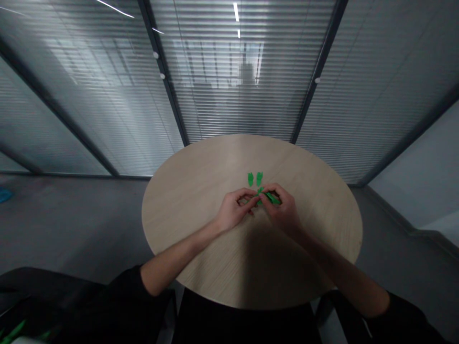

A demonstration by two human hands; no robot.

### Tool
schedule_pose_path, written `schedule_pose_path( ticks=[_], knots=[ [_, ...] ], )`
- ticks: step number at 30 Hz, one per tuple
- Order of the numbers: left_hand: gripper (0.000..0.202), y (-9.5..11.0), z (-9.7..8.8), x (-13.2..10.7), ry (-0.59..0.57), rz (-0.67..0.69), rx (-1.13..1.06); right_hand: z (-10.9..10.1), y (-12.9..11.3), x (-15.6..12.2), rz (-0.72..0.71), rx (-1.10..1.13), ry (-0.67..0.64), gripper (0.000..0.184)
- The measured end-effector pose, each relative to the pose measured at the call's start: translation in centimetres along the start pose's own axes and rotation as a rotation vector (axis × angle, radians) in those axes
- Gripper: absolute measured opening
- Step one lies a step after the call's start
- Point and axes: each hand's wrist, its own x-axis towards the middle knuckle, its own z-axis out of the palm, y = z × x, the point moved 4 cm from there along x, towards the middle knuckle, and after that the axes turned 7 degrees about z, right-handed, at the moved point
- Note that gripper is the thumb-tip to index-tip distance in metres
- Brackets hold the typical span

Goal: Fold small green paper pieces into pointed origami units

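Observation:
Two small flat green plastic pieces (255, 179) lie side by side on the round light-wood table (201, 186), just beyond my hands. My left hand (234, 209) and my right hand (281, 208) meet near the table's middle. Their fingers pinch a longer green piece (269, 197) between them. The hands partly hide this piece, so its full shape does not show.
A dark surface at the lower left holds some green items (12, 332). Grey floor surrounds the table, and a small blue object (4, 195) lies at the far left. Glass partitions with slatted blinds (229, 105) stand beyond the table.

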Motion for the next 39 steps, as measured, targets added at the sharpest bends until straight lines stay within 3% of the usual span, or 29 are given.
schedule_pose_path(
  ticks=[10,28,39],
  knots=[
    [0.039,-0.66,0.25,0.29,-0.054,-0.05,-0.06,-0.05,-0.11,0.0,0.0,-0.021,0.003,0.004],
    [0.039,-0.88,0.35,0.13,0.01,-0.061,-0.074,0.14,0.06,-0.07,0.002,-0.085,-0.029,0.008],
    [0.037,-0.4,0.29,0.06,-0.008,-0.063,-0.083,0.21,0.73,-0.21,0.094,-0.038,-0.024,0.017]
  ],
)
